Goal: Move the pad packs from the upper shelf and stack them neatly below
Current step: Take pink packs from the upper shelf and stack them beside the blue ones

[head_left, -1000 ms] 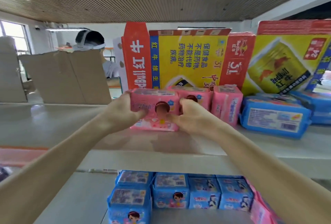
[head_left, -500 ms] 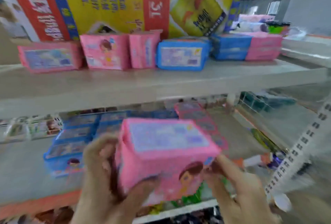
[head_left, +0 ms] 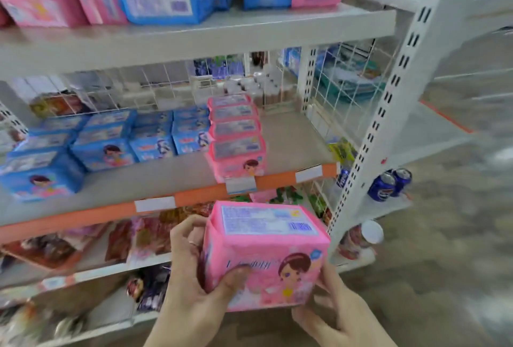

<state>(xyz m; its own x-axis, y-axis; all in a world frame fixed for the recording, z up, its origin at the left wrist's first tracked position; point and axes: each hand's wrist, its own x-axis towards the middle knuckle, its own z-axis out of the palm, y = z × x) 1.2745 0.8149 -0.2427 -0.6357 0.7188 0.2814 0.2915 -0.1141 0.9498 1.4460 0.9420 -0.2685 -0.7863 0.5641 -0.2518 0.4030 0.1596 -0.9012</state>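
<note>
Both hands, left hand (head_left: 191, 271) and right hand (head_left: 337, 310), still hold the pink pack (head_left: 266, 255), now lower. Above them a pink row (head_left: 236, 135) sits beside blue packs (head_left: 105, 141).

Single head view, angled forward and down, close over both hands, facing shelving unit (head_left: 388, 91) from front.
</note>
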